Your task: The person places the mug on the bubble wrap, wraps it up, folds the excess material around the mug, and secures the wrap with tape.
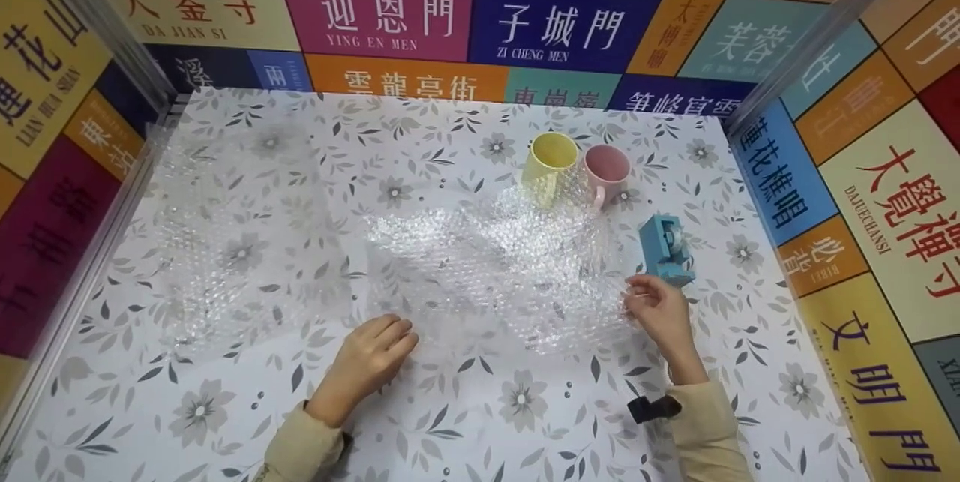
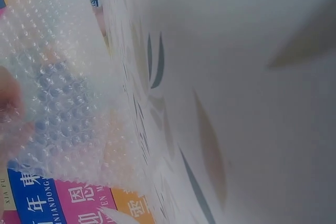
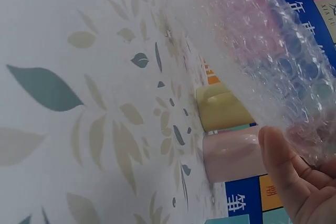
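Observation:
A clear sheet of bubble wrap (image 1: 465, 264) spans the space between both hands, its near edge raised off the table. My left hand (image 1: 375, 353) grips its left near corner with curled fingers; in the left wrist view the fingers (image 2: 10, 108) show at the sheet's edge. On the other side my right hand (image 1: 661, 309) pinches the right edge between thumb and fingers, plain in the right wrist view, where the thumb (image 3: 278, 150) lies against the wrap. Behind the sheet stand a yellow mug (image 1: 553, 152) and a pink mug (image 1: 607, 166), both upright.
A blue tape dispenser (image 1: 664, 246) stands just beyond the right hand. More bubble wrap (image 1: 202, 242) lies flat on the left of the flower-patterned table (image 1: 517, 433). Colourful panels with lettering (image 1: 386, 13) rise at the back and both sides.

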Demonstrator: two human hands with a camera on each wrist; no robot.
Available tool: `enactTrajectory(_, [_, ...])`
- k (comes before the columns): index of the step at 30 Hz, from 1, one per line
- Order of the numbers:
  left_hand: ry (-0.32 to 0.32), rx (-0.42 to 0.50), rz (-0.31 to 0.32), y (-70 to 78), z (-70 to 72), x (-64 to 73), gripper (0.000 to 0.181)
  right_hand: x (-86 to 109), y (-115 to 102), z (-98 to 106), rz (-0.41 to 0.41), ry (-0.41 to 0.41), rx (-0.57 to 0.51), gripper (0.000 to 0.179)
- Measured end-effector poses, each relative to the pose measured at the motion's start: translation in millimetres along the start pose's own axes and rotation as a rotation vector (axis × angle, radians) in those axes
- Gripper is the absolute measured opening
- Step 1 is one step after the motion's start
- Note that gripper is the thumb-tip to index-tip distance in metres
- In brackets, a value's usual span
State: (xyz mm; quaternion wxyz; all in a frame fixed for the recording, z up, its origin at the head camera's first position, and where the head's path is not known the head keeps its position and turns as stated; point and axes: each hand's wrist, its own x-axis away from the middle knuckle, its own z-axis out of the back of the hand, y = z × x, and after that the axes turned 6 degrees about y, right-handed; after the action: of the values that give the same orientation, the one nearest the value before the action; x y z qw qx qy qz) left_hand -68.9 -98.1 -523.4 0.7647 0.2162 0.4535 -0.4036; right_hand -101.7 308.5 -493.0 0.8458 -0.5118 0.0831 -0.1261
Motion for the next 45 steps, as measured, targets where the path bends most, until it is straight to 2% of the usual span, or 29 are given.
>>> enactTrajectory(4, [-0.061,0.01,0.048,-0.8,1.3,2.9,0.015,7.4,9.3,0.5,-0.006,-0.044,0.078,0.024])
enactTrajectory(12, [-0.255,0.021,0.155,-5.5,5.7,13.3,0.024,10.8,28.4,-1.3,0.04,-0.111,0.203,0.023])
enactTrajectory(15, [-0.332,0.014,0.203,-6.3,6.3,15.4,0.021,10.2,30.8,-3.1,0.061,-0.128,0.267,0.022])
enactTrajectory(20, [-0.504,-0.01,0.281,-6.6,8.7,14.0,0.023,10.7,31.6,-2.8,0.131,-0.15,0.403,0.02])
enactTrajectory(24, [-0.669,-0.018,0.345,-7.0,12.0,12.9,0.031,11.8,29.5,-2.2,0.136,-0.19,0.499,0.022])
enactTrajectory(27, [-0.765,0.034,0.399,-7.5,15.1,12.2,0.043,12.6,26.2,-1.9,0.117,-0.22,0.57,0.025])
enactTrajectory(29, [-0.802,0.082,0.429,-7.7,17.0,11.7,0.055,13.3,23.4,-1.2,0.105,-0.236,0.619,0.032])
enactTrajectory(31, [-0.806,0.128,0.459,-8.4,18.2,11.5,0.064,13.5,21.1,-0.8,0.121,-0.242,0.67,0.043])
enactTrajectory(33, [-0.78,0.157,0.485,-9.5,18.0,10.7,0.063,12.7,20.7,-1.3,0.177,-0.243,0.708,0.056])
enactTrajectory(38, [-0.683,0.129,0.49,-12.8,11.8,9.8,0.031,7.2,25.0,-5.6,0.415,-0.281,0.716,0.08])
enactTrajectory(42, [-0.643,0.074,0.455,-14.0,6.9,10.8,0.012,3.0,29.8,-8.5,0.54,-0.364,0.725,0.079])
enactTrajectory(45, [-0.628,0.05,0.456,-13.7,4.2,12.0,0.018,1.7,33.3,-9.6,0.557,-0.407,0.73,0.073])
